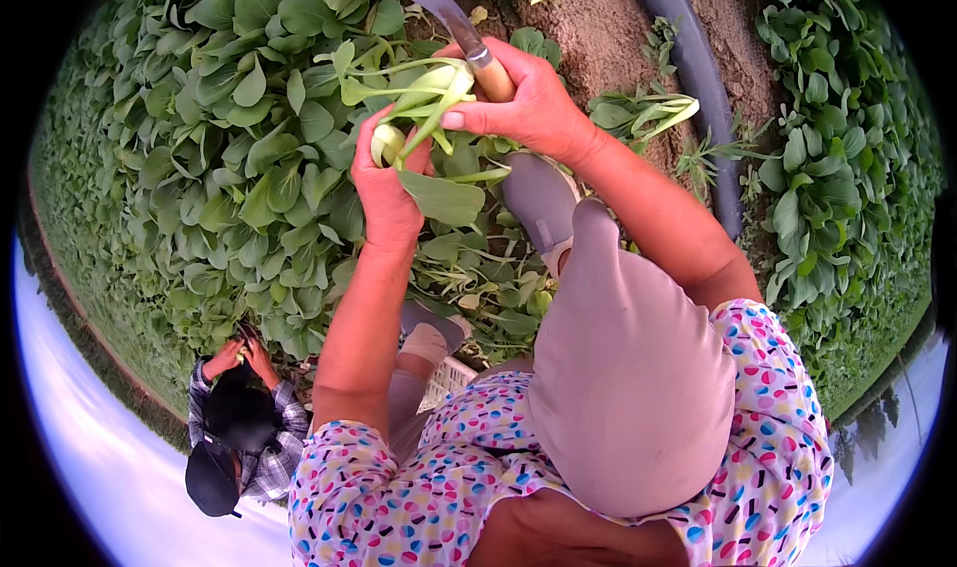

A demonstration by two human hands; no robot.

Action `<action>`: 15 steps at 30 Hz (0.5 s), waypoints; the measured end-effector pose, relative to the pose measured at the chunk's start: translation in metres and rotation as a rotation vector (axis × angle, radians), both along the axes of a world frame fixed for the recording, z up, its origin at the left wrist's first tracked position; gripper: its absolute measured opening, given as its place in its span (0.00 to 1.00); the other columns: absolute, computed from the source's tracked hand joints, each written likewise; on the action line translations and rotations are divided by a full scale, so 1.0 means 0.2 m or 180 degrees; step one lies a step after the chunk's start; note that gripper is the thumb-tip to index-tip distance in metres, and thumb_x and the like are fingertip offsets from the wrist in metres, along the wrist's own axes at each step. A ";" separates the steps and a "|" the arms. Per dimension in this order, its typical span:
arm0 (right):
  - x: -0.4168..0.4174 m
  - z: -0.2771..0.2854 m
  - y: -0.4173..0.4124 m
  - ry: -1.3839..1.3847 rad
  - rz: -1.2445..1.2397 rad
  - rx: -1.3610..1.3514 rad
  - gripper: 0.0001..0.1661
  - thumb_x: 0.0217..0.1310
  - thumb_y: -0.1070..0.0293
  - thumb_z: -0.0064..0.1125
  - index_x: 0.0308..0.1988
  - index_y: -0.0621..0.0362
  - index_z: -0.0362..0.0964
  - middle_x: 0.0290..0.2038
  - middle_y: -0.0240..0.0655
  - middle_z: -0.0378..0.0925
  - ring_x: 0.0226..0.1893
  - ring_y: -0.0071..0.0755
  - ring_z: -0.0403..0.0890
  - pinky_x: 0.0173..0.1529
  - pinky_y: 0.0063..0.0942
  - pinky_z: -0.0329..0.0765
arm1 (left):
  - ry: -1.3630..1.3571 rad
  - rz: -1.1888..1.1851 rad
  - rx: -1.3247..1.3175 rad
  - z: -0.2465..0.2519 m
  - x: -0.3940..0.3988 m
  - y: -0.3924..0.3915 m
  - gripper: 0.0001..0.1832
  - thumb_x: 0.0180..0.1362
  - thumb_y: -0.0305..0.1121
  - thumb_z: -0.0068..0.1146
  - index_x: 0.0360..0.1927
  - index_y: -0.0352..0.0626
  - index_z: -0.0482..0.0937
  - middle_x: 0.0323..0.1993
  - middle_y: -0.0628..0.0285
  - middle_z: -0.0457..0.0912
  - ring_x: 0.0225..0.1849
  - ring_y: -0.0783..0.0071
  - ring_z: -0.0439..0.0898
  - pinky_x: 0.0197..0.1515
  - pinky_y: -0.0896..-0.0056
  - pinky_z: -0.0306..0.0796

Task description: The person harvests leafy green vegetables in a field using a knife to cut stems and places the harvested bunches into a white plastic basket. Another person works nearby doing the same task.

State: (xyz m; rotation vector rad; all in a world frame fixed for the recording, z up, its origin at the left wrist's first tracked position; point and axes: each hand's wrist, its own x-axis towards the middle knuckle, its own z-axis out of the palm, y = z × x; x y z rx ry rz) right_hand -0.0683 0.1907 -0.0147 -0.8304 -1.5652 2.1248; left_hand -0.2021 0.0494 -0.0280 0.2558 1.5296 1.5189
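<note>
My left hand (390,197) grips a small bunch of green leafy vegetables that looks like bok choy (430,89), its pale stem bases towards the fingers. A curved knife (446,12) with a wooden handle (495,81) sits in my right hand (537,107), blade pointing up and away from me. The thumb of that hand also presses against the pale stalks, so both hands touch the bunch. A broad loose leaf (445,198) hangs below, beside my left wrist. Some right fingers are hidden behind the bunch.
Dense leafy plants (247,133) grow on the left, more (815,156) on the right. A dark hose (699,66) runs along bare soil (587,29), near a cut plant (665,115). Trimmed leaves surround my shoes (538,201). Behind are a white crate (448,382) and a co-worker (243,417).
</note>
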 end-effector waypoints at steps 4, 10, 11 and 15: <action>0.07 0.02 0.05 -0.0327 -0.0587 -0.0486 0.23 0.52 0.63 0.78 0.45 0.59 0.76 0.30 0.22 0.77 0.28 0.12 0.73 0.31 0.17 0.72 | 0.0465 -0.1105 -0.0136 0.12 -0.01 -0.04 0.47 0.54 0.22 0.67 0.76 0.44 0.54 0.36 0.67 0.77 0.35 0.82 0.74 0.40 0.80 0.70; 0.19 0.01 0.04 -0.1237 0.0498 0.0640 0.21 0.48 0.59 0.77 0.37 0.60 0.77 0.30 0.24 0.78 0.30 0.17 0.73 0.38 0.24 0.75 | 0.0762 -0.0806 0.0192 0.23 -0.17 -0.13 0.40 0.57 0.27 0.66 0.73 0.39 0.62 0.63 0.54 0.72 0.50 0.74 0.79 0.53 0.71 0.74; 0.16 0.06 0.01 -0.1058 0.0616 0.0149 0.22 0.49 0.60 0.77 0.39 0.60 0.77 0.30 0.25 0.78 0.32 0.18 0.74 0.40 0.25 0.75 | 0.1369 -0.1435 0.0514 0.18 -0.19 -0.11 0.42 0.56 0.32 0.70 0.73 0.39 0.63 0.68 0.51 0.68 0.65 0.66 0.72 0.64 0.64 0.68; 0.04 -0.03 -0.07 -0.0457 0.0759 -0.0398 0.23 0.54 0.59 0.75 0.45 0.58 0.75 0.29 0.26 0.76 0.26 0.15 0.72 0.30 0.20 0.71 | -0.0140 -0.1640 -0.0085 0.09 -0.03 -0.05 0.44 0.54 0.31 0.72 0.72 0.38 0.62 0.64 0.61 0.71 0.63 0.73 0.71 0.65 0.69 0.66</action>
